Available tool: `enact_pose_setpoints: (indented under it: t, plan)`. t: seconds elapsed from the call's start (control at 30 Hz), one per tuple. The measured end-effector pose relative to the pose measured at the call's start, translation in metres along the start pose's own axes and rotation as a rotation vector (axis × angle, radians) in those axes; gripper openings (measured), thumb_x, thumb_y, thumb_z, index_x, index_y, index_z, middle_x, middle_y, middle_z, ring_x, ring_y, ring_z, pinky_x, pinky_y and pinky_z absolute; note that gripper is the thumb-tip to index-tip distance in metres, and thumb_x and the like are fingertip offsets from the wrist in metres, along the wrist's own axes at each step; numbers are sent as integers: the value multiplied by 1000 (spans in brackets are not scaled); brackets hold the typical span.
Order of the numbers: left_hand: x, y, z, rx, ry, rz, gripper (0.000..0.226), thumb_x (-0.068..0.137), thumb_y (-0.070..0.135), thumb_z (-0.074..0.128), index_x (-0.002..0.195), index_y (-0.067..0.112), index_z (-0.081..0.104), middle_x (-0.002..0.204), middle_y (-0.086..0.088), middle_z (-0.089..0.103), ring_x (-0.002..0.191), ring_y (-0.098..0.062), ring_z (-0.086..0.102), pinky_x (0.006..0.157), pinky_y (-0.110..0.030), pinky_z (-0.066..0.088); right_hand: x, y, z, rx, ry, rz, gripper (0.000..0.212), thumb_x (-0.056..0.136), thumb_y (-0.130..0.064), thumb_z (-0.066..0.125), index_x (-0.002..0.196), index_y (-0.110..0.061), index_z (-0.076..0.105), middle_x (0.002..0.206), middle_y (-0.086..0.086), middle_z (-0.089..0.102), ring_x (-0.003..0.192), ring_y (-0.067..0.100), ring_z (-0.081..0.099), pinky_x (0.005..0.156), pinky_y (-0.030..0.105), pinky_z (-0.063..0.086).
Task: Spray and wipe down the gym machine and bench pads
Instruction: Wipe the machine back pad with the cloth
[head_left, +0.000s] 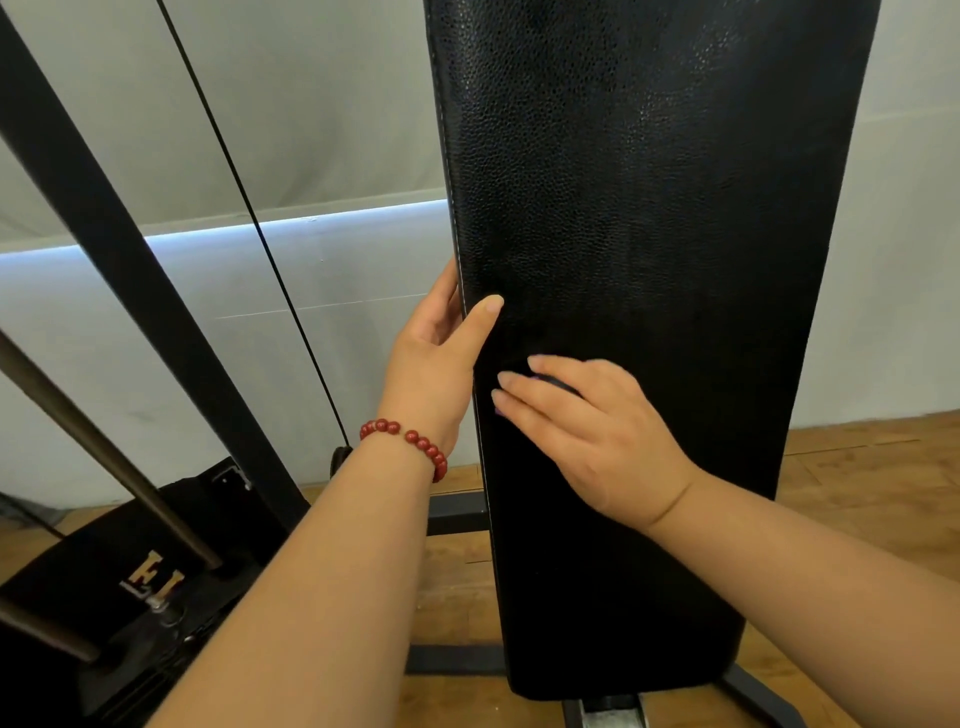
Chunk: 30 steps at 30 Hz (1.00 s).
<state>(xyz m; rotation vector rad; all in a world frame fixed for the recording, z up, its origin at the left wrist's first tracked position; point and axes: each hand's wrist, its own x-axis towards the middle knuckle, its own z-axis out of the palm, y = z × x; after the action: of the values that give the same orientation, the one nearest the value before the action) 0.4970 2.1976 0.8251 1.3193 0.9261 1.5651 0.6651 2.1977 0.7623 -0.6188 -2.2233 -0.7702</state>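
Wiping step, I judge: left hand (436, 358) clamps the bench pad (649, 182) at its left edge; right hand (597, 431) presses flat with straight fingers and next needs to sweep toward the lower edge.

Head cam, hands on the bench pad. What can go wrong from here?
1. The left hand grips the edge of the bench pad with its thumb on the face, so that patch may go unwiped.
2. The right hand presses low on the pad. Whether a cloth lies under it is unclear, and the upper pad could be missed.
3. The bead bracelet sits near the cable and might snag.
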Motion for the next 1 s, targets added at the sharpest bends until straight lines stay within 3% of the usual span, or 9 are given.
enact_pose_setpoints:
  t: [0.1,0.23,0.33,0.47,0.57,0.67,0.87,1.0]
  plan:
    - [1,-5,-1,31,7,35,46,98,10,54,141,25,48,131,10,62,122,-2,56,104,-22,44,2,2,5,19,23,-32,35,102,-19,46,135,-7,54,139,8,56,133,29,43,102,42,38]
    - [-2,-10,1,95,3,86,48,100,15,52,146,25,42,136,12,58,125,0,52,110,-26,39,-24,-1,6,16,-131,-132,38,106,-19,31,137,-9,50,140,7,55,134,26,40,112,38,27]
    - [-7,-18,2,68,37,85,48,100,13,52,146,21,42,137,9,57,127,-1,51,113,-30,37,-15,3,0,16,-133,-146,37,102,-16,41,134,-6,57,140,9,56,135,28,40,112,39,29]
    - [-15,-32,-4,8,33,59,50,98,6,53,145,19,44,137,5,59,128,-7,52,112,-34,39,-7,1,5,52,23,18,35,99,-12,51,133,-4,57,142,10,52,137,28,40,111,41,35]
    - [-20,-41,-9,13,13,46,52,96,6,54,146,20,43,138,5,58,129,-8,51,113,-37,37,-37,-16,18,26,-115,-70,38,99,-13,48,137,-8,52,146,7,48,138,25,38,116,40,29]
    - [-26,-45,-10,22,-9,35,57,95,2,55,147,20,41,139,5,56,128,-6,52,110,-30,40,-49,-22,14,0,-256,-191,40,97,-17,44,135,-10,56,143,7,53,138,25,36,115,39,26]
    - [-38,-57,-17,24,-27,-30,57,94,-2,53,147,16,40,139,3,57,128,-8,52,109,-28,41,-26,-11,13,89,-29,32,35,98,-9,52,133,-4,58,142,11,52,137,30,42,109,44,39]
    - [-40,-60,-20,52,-43,-32,57,95,2,54,148,18,39,142,5,54,129,-5,50,112,-30,38,-65,-30,27,47,-197,-143,39,99,-11,45,138,-7,47,143,9,52,138,26,37,116,41,27]
